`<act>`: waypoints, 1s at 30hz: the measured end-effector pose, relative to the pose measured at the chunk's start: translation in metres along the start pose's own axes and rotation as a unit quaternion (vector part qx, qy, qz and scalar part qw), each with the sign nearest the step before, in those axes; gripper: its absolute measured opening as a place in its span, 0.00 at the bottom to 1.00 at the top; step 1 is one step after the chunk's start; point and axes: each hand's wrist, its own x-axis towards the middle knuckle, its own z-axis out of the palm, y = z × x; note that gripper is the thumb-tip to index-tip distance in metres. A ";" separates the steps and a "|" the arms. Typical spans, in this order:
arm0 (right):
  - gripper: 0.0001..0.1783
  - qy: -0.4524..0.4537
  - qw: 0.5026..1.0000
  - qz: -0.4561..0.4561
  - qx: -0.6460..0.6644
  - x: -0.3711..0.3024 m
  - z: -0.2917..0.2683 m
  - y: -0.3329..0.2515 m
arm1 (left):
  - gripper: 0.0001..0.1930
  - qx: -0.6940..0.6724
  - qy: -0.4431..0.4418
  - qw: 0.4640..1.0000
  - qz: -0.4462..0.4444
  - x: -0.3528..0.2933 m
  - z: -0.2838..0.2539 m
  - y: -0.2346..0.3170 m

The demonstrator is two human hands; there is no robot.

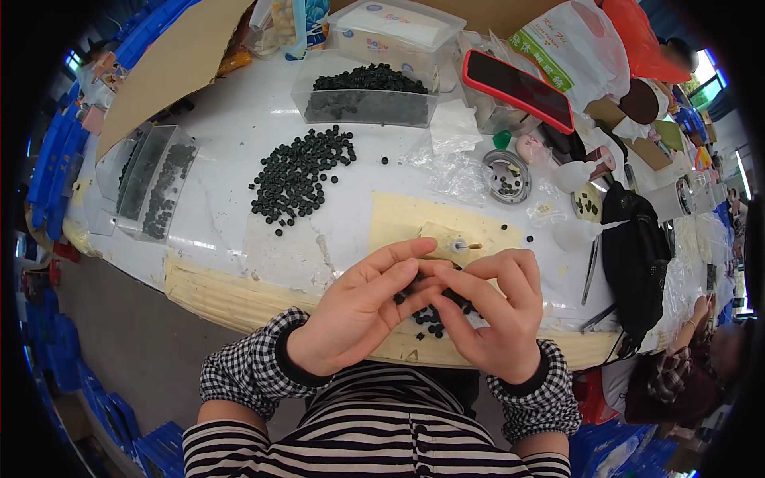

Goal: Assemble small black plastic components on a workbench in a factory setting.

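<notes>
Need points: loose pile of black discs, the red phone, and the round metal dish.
pile of black discs (301,177), head view, middle of the heap on the table
red phone (518,89), head view, centre of its screen
round metal dish (507,176), head view, its inner floor

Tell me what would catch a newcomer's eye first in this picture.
Two bare hands, the left hand and right hand, meet fingertip to fingertip at the near edge of the white table, over a few small black discs. Beyond them lies a loose pile of black discs, and farther back a clear tub full of them.
</notes>
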 end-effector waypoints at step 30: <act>0.17 0.033 0.997 0.030 0.062 -0.004 0.007 0.002 | 0.09 -0.037 -0.033 0.998 -0.026 0.004 -0.007 -0.011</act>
